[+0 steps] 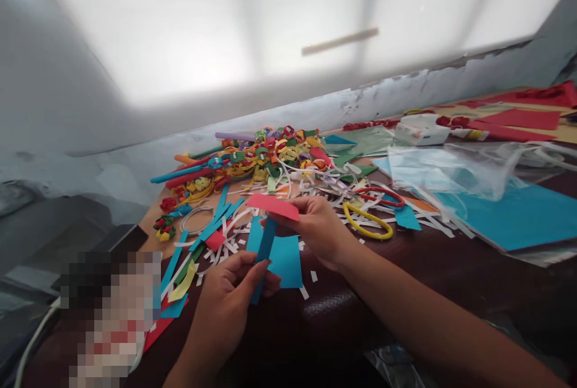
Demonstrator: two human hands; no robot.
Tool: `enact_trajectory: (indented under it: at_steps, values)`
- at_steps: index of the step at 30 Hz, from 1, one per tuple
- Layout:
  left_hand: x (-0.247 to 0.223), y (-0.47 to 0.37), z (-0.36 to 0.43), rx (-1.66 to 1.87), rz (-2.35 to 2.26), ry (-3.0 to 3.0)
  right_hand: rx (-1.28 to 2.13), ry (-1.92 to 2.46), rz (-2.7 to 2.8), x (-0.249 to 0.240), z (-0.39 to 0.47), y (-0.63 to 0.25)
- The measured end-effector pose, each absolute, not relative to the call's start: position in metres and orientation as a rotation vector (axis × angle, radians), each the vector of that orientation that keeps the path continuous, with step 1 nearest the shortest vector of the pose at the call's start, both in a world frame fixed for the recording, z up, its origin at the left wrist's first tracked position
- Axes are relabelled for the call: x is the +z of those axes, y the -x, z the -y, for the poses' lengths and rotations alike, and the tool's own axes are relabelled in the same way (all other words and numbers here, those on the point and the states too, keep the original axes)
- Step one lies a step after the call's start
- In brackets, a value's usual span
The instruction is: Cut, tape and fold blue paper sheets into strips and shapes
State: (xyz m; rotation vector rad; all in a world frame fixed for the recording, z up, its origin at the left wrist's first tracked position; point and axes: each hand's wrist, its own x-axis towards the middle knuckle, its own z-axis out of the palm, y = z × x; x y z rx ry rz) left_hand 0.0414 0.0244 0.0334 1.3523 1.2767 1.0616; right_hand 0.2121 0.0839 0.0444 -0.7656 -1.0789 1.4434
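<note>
One blue strip (267,241) is pinched in the left grip (234,286); the right grip (321,229) holds a red strip (273,205) over its top end. Just beyond, blue paper (288,262) lies on the dark surface (333,331); farther out are scissors (370,234) and a colourful pile (274,154).

white box (422,132) near the pale wall (387,97)

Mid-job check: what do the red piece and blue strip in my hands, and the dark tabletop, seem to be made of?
Red piece: probably paper or thin card, matte; flat, with a thin edge.
Blue strip: likely similar paper, matte; narrow and flat with straight edges.
Dark tabletop: glossy, perhaps varnished wood or laminate; light glints off it.
</note>
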Motion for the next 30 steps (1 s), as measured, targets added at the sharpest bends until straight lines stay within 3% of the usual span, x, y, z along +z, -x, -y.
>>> enact_trajectory:
  at_steps: [11, 19, 26, 30]
  values:
    - [0.03, -0.038, -0.028, 1.007, -1.265, -1.387, 1.301, 0.794, 0.819, 0.037, -0.105, -0.222]
    - [0.026, -0.038, -0.028, 1.089, -1.242, -1.319, 0.839, 0.824, 1.027, 0.028, -0.093, -0.22]
    - [0.03, -0.04, -0.026, 1.061, -1.259, -1.328, 1.409, 0.782, 1.216, 0.027, -0.081, -0.209]
    - [0.03, -0.042, -0.025, 1.022, -1.315, -1.343, 1.487, 0.774, 1.076, 0.027, -0.085, -0.213]
